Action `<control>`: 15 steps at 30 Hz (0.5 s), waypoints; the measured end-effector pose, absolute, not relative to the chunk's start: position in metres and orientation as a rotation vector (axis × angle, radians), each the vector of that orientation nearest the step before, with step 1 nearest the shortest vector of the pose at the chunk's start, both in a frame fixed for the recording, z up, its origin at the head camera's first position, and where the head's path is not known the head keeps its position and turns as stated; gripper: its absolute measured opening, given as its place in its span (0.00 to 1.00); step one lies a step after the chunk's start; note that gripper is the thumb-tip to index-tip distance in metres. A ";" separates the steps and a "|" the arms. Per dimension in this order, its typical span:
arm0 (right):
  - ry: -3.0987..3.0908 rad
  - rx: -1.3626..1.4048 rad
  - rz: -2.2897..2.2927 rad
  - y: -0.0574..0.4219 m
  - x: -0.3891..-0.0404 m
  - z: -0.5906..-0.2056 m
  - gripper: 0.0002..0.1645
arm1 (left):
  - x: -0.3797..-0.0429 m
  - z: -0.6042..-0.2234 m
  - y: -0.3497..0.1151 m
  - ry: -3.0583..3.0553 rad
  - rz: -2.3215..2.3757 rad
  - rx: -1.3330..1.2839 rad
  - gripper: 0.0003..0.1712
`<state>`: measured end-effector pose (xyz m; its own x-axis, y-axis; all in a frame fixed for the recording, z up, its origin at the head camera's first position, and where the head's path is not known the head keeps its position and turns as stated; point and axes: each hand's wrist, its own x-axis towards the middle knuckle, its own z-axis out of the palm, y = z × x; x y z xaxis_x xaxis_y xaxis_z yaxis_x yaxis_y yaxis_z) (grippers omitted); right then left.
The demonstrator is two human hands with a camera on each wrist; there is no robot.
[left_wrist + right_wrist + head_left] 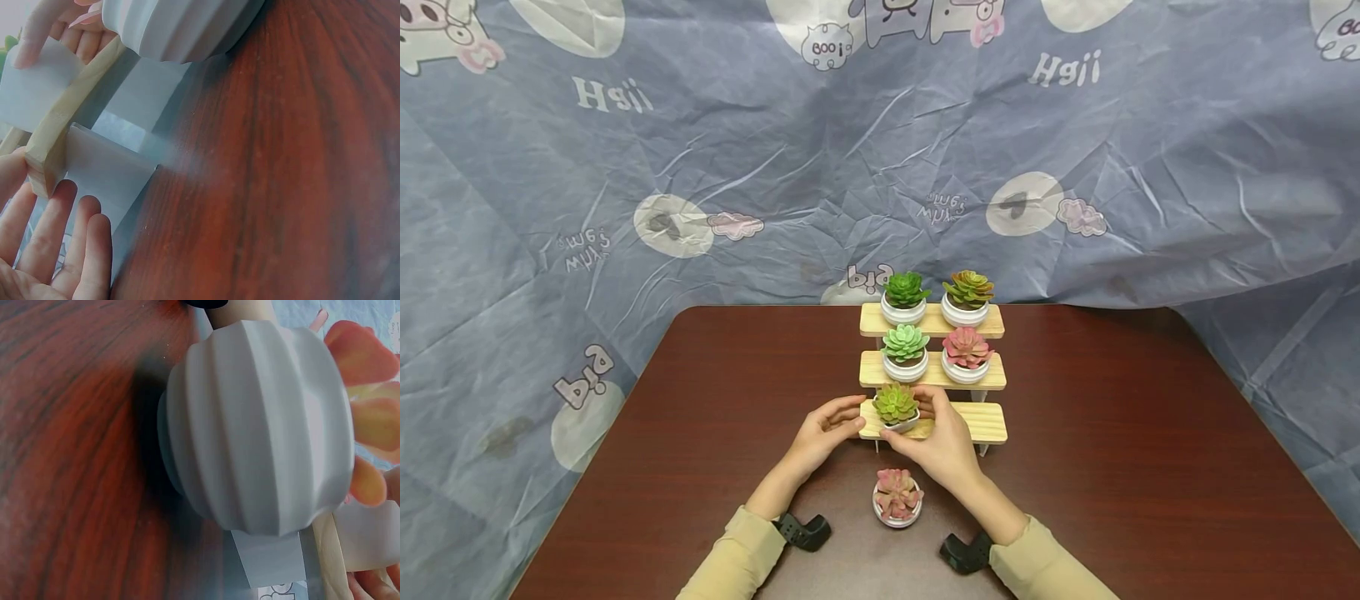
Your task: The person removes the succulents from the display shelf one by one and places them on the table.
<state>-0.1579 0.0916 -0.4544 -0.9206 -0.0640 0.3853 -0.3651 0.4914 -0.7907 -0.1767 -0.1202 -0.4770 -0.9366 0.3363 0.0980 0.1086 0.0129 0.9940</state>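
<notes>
A yellow-green succulent (896,403) in a white pot (37,84) is on the left part of the bottom board (985,422) of a three-tier wooden stand. My right hand (942,442) holds this pot from the right, thumb at its front and fingers behind. At the board's left end, my left hand (826,432) pinches the corner between thumb and fingers (47,231). Nearer to me, a pink succulent (898,493) in a ribbed white pot (262,431) stands on the table between my forearms.
Higher on the stand sit a dark green succulent (906,290), an orange-green one (967,289), a pale green one (906,343) and a pink one (967,347), all in white pots. A blue printed cloth (820,167) hangs behind the dark red table (1112,433).
</notes>
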 end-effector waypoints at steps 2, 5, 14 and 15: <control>-2.429 0.363 1.408 0.092 -0.157 -0.454 0.39 | -0.177 -0.477 -0.120 2.112 2.043 0.464 0.23; -2.421 0.360 1.423 0.094 -0.155 -0.453 0.39 | -0.176 -0.477 -0.120 2.109 2.044 0.464 0.23; -2.419 0.348 1.456 0.103 -0.147 -0.449 0.40 | -0.177 -0.478 -0.120 2.098 2.056 0.466 0.23; -2.420 0.344 1.463 0.104 -0.146 -0.448 0.41 | -0.177 -0.478 -0.120 2.098 2.057 0.463 0.23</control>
